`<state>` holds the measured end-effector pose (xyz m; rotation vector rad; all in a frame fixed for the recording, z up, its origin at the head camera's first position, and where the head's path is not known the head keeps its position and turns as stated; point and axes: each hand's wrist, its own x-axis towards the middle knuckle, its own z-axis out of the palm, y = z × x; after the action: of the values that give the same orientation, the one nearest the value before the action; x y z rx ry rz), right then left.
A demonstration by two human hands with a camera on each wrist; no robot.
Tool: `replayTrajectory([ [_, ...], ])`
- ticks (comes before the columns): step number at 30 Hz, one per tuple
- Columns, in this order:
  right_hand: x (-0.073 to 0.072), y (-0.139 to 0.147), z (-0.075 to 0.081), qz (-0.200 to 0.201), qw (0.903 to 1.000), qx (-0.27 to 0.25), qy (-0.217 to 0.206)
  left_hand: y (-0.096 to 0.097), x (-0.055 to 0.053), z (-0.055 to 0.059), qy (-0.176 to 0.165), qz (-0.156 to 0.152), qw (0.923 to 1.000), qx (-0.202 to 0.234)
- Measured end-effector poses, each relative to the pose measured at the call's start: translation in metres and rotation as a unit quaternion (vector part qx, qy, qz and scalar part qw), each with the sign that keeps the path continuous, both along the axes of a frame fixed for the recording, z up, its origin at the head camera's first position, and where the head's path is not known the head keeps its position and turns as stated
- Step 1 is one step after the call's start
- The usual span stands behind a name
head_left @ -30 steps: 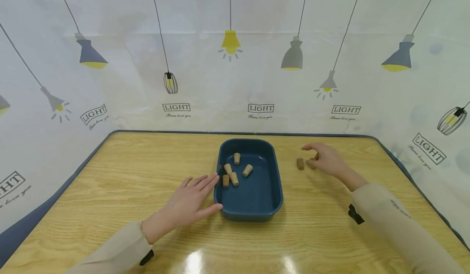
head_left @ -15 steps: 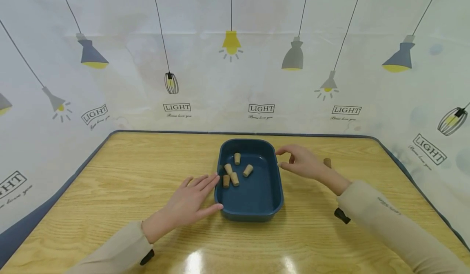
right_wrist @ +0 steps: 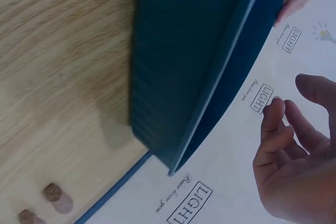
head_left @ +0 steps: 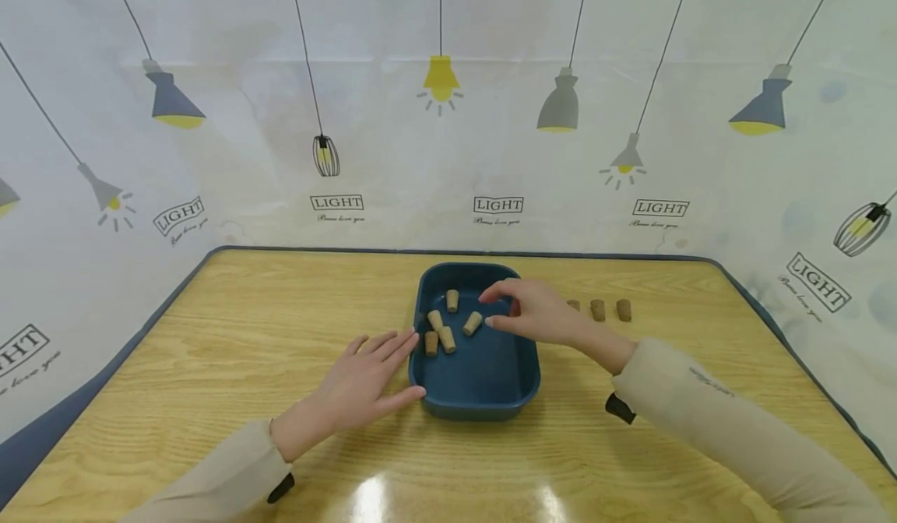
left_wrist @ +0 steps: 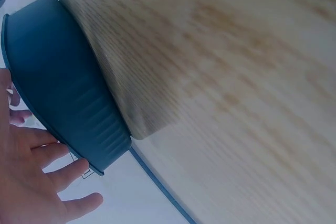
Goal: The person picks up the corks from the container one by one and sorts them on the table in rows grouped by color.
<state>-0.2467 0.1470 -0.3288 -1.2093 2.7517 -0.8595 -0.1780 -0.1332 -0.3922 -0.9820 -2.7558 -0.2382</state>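
Note:
A dark blue rectangular tray [head_left: 474, 412] sits on the table, with several corks lying in its left and far half. My left hand [head_left: 357, 387] touches the tray's left rim with straight, spread fingertips; the left wrist view shows these fingers [left_wrist: 71, 176] along the rim. Over the tray's right side hovers my right hand [head_left: 539, 313], thumb and index finger apart with nothing between them. Just left of those fingertips lies a cork [head_left: 473, 323] in the tray. The right wrist view also has the right hand [right_wrist: 294, 166] empty above the rim.
Right of the tray, three corks stand in a row on the wooden table [head_left: 231, 336]: one [head_left: 573, 305] partly hidden behind my right hand, another [head_left: 598, 310], and the rightmost [head_left: 624, 310]. A lamp-printed backdrop [head_left: 392, 142] rises behind the table.
My right hand has let go of a cork in the row at the right and moved left, across the tray's right rim to above the inside. My left hand has stayed put.

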Motion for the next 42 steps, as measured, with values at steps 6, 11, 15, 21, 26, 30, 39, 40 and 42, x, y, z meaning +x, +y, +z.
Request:
replayTrajectory([
  [6,-0.002,-0.017,0.005,0.003,0.9996,0.019,-0.018,0.0,0.0,0.001,-0.003,0.001,1.0,-0.003],
  [11,-0.004,-0.03,0.01,0.019,0.999,0.034,-0.023,-0.001,-0.001,0.001,-0.009,0.002,0.9999,-0.008],
  [15,-0.005,-0.041,0.013,0.031,0.9975,0.051,-0.038,-0.001,-0.002,0.0,-0.005,0.001,0.9999,-0.011],
  [21,-0.012,-0.055,0.017,0.045,0.9933,0.079,-0.071,-0.001,-0.001,0.001,-0.01,0.001,0.9999,-0.012],
  [26,-0.022,-0.063,0.02,0.043,0.9826,0.112,-0.142,0.0,0.0,0.002,-0.006,0.0,0.9999,-0.008],
  [30,-0.032,-0.069,0.016,0.024,0.9713,0.136,-0.194,0.0,0.0,0.002,-0.006,0.001,1.0,-0.007],
  [39,-0.047,-0.078,-0.001,0.019,0.9484,0.127,-0.29,0.0,0.0,0.002,-0.008,0.002,0.9999,-0.009],
  [40,-0.048,-0.079,-0.002,0.014,0.947,0.129,-0.294,0.0,0.0,0.002,-0.007,0.001,0.9999,-0.008],
  [42,-0.05,-0.08,-0.004,0.001,0.944,0.131,-0.302,0.0,-0.001,0.001,-0.006,0.0,1.0,-0.007],
])
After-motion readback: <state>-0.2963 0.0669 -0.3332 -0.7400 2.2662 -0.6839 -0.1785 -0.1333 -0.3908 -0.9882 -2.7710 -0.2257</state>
